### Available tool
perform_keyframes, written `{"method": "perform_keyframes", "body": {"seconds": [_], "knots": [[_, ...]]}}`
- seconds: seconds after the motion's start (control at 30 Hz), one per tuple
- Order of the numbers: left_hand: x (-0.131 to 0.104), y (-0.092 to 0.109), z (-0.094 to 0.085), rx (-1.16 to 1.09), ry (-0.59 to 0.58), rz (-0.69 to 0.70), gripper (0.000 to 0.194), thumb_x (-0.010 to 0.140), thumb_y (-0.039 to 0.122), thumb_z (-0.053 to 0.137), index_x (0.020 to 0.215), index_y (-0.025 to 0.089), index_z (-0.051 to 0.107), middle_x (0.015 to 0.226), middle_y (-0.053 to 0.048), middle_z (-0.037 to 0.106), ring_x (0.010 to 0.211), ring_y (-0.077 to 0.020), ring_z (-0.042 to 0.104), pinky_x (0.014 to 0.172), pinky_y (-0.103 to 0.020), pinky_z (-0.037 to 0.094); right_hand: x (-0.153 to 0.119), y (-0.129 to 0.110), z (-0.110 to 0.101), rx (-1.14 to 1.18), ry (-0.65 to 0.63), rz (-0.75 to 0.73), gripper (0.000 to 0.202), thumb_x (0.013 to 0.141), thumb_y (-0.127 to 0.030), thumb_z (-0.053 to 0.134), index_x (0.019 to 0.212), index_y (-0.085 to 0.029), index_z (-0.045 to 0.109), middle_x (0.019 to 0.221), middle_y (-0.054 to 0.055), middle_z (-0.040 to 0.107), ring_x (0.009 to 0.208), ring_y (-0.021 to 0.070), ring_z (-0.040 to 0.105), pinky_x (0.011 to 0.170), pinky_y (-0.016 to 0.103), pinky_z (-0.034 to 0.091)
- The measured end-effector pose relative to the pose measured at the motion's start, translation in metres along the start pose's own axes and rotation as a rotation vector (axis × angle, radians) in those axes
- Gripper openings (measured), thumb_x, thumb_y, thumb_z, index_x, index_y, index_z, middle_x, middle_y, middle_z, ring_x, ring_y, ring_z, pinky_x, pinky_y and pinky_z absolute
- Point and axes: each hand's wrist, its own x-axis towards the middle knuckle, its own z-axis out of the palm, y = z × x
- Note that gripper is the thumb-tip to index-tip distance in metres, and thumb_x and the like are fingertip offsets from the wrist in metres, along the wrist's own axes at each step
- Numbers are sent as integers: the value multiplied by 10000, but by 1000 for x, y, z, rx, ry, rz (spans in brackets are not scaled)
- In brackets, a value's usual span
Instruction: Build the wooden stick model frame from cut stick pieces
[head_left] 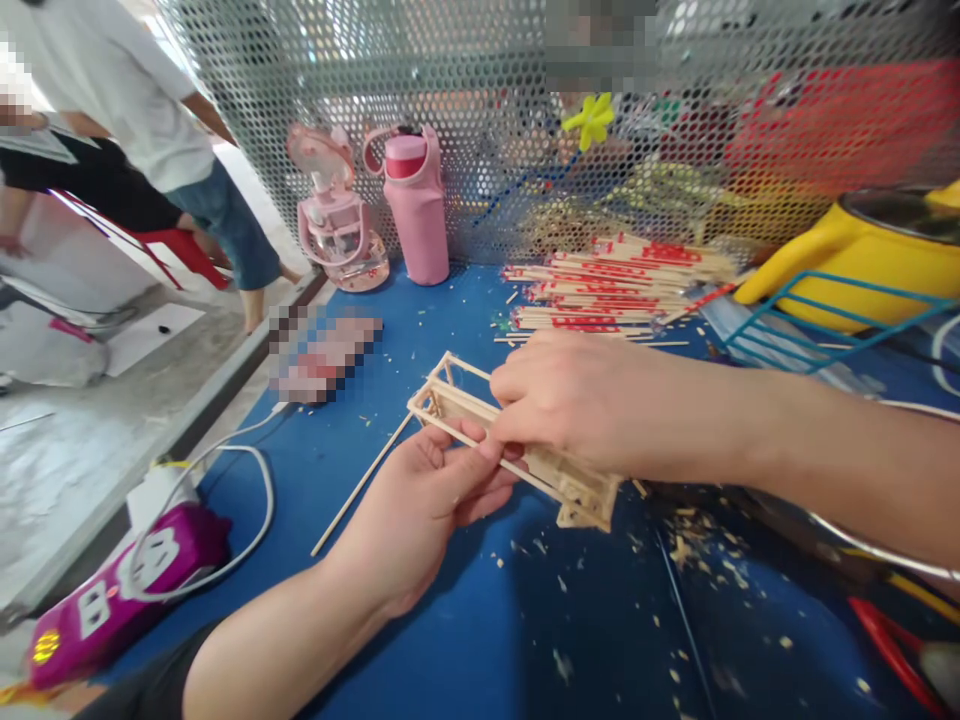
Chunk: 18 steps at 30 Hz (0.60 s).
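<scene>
A small frame built of thin wooden sticks [469, 408] is held at a slant above the blue table. My left hand [427, 500] grips its near long side, thumb on top and fingers underneath. My right hand [555, 395] reaches over from the right, its fingers closed at the middle of the frame close to my left thumb. Whether a small piece is pinched there is hidden. At the frame's lower right end, wooden pieces [585, 498] form a small block. A loose thin stick [361, 487] slopes down to the left of the frame.
Wooden sticks in red-printed wrappers [600, 285] lie behind my hands, beside a teal wire rack [817, 320] and yellow container [840, 255]. Two pink bottles [420, 215] stand by the perforated metal screen [465, 80]. A purple power strip [127, 590], white cable and wood scraps [690, 545] lie around.
</scene>
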Motion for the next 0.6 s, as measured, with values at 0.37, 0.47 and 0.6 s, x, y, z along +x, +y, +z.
{"method": "perform_keyframes", "body": {"seconds": [0.37,0.47,0.6], "knots": [[2,-1,-1,40,21,17,250,722,227,735,871,164,544,825,-49,724,685,-113,678,660,-209,528,-29,-3,15,394,193,286,171,858,-199,529,924,-179,685,836,26,664,745,132,573,669,243,382],[3,0,-2,101,24,33,233,734,207,715,898,164,555,817,-43,718,680,-108,678,652,-202,531,-31,-19,22,366,270,430,199,841,-249,551,994,-205,670,811,9,672,712,133,573,643,245,367],[1,6,0,206,-83,14,226,721,172,704,920,152,599,798,-41,709,657,-100,668,619,-184,523,-37,-46,24,446,391,679,191,811,-230,568,986,-211,644,689,-35,640,588,100,535,563,224,342]]}}
